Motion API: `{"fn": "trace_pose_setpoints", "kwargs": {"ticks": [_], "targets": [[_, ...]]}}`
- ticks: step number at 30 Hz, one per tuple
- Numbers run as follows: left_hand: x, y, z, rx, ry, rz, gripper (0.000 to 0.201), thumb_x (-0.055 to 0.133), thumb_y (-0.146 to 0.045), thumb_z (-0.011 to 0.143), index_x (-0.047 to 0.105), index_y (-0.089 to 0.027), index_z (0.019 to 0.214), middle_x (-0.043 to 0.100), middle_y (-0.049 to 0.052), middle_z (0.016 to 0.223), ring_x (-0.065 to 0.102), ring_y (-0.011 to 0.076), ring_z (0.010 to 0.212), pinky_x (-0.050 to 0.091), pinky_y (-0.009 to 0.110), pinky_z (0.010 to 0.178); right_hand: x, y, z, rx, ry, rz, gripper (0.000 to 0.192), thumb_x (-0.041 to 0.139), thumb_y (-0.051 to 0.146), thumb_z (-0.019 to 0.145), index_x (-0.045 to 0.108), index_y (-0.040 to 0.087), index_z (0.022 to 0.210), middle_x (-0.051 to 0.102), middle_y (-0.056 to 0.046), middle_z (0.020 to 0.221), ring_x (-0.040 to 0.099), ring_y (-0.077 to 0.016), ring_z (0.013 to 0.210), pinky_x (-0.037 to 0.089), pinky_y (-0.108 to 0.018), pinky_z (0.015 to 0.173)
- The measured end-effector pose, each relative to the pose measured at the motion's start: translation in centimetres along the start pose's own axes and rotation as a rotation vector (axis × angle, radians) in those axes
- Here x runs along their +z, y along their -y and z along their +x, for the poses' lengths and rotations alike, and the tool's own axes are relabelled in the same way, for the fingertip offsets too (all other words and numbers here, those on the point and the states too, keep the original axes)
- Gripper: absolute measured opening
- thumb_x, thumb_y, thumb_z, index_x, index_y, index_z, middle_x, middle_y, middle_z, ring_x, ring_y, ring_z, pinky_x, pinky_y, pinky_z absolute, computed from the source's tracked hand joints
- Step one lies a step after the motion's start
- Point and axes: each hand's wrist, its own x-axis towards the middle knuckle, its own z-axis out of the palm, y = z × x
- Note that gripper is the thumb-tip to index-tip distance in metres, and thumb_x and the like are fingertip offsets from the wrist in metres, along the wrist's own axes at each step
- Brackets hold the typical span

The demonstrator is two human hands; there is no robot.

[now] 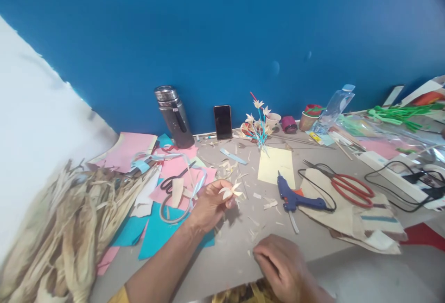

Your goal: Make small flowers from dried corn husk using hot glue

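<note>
From where I am watching, the left hand is holding one small husk flower above the grey worktop, its grip pinching the flower at the fingertips with the pale petals fanning to the right. The right hand is resting near the front edge of the worktop, fingers curled loosely inward; I cannot tell whether they are holding anything. One blue glue gun is lying just right of the flower, its black cord trailing off to the right. Two pairs of scissors are showing: one black-handled pair lying on pink paper to the left, one red-handled pair sitting on a tan sheet to the right. One yellow paper sheet is lying behind the glue gun. Along the blue wall are standing one dark flask, one phone leaning upright, and one bunch of finished flowers on thin stems. A heap of dry husks is filling the left foreground.
</note>
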Motion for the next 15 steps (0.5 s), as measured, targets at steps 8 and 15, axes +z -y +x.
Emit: {"fn": "trace_pose_setpoints", "kwargs": {"ticks": [8, 15], "targets": [[0.48, -0.33, -0.19, 0.018, 0.002, 0.024, 0.032, 0.092, -0.032, 0.062, 0.067, -0.015, 0.072, 0.059, -0.002, 0.059, 0.045, 0.0067, 0.051, 0.033, 0.022, 0.057, 0.35, 0.01, 0.27, -0.026, -0.037, -0.067, 0.018, 0.047, 0.007, 0.095, 0.057, 0.021, 0.091, 0.064, -0.002, 0.070, 0.059, -0.0166, 0.062, 0.039, -0.027, 0.060], [-0.07, 0.05, 0.76, 0.070, -0.136, -0.033, 0.032, 0.092, -0.027, 0.063, 0.065, -0.016, 0.074, 0.060, -0.002, 0.061, 0.045, 0.0054, 0.049, 0.034, 0.019, 0.053, 0.56, 0.05, 0.33, -0.025, -0.049, -0.083, 0.019, 0.046, 0.006, 0.095, 0.056, 0.021, 0.090, 0.064, -0.001, 0.069, 0.059, -0.0163, 0.061, 0.038, -0.027, 0.059]]}}
